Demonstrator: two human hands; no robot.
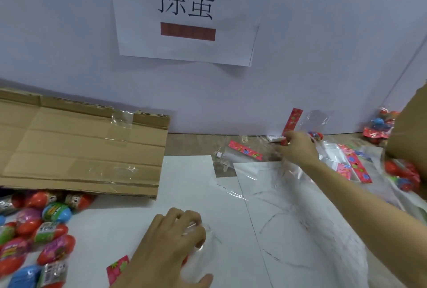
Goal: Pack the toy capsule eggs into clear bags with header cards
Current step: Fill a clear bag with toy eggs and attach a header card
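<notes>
The left hand (175, 239) presses curled fingers onto a clear bag (198, 257) on the desk (189, 186), its grip closed round the film, probably to keep it from sliding; a header card (117, 269) peeks out beside the wrist. The right hand (298, 149) reaches far across and pinches something small and red among the loose header cards (245, 150) by the wall, likely fetching the next card. The capsule eggs (34, 239) wait heaped at the near left, spilling from under a flattened cardboard box (80, 146). Packed bags (379, 130) lie far right.
</notes>
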